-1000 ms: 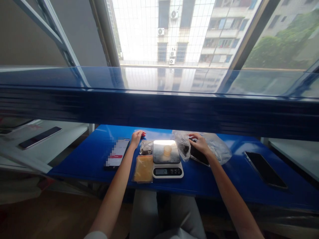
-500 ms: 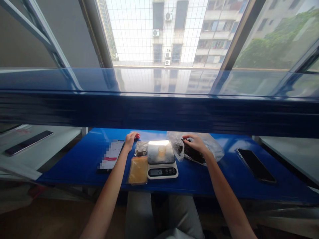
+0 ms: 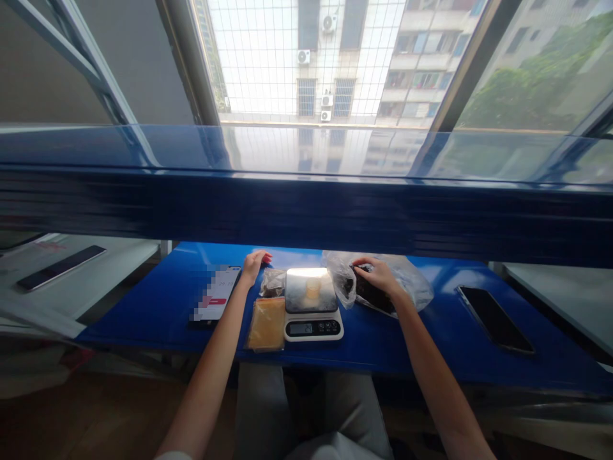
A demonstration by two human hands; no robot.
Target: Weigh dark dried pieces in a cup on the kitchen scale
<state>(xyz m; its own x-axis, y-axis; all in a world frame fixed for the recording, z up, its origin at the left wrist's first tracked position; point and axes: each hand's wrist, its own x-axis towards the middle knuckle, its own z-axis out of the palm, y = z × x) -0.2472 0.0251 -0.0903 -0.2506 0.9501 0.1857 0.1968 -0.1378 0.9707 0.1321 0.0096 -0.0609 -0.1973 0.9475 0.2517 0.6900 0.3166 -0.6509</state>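
Note:
My right hand point(image 3: 378, 275) reaches into a clear plastic bag point(image 3: 416, 284), its fingers bent around some dark pieces point(image 3: 368, 294) at the bag's mouth. What the pieces are, I cannot make out. My left hand point(image 3: 253, 265) rests on the far side of the table with curled fingers. A spot of red shows at its fingertips; whether that is a held thing or the nails is unclear. Between the hands stands a digital kitchen scale point(image 3: 313, 329) with a lit display. A small yellowish cup point(image 3: 313, 289) sits on its metal plate.
Left of the scale lie a packet of yellow-brown bags point(image 3: 266, 324) and a small clear bag point(image 3: 272, 282) with dark contents. A phone point(image 3: 220, 294) with a lit screen is by my left forearm. Another phone point(image 3: 495, 319) lies far right. A blue shelf point(image 3: 306, 214) crosses above the blue table point(image 3: 143, 306).
The whole view has shifted slightly. My right hand's fingers have moved a little at the dark pieces in the bag. My left hand stays in place.

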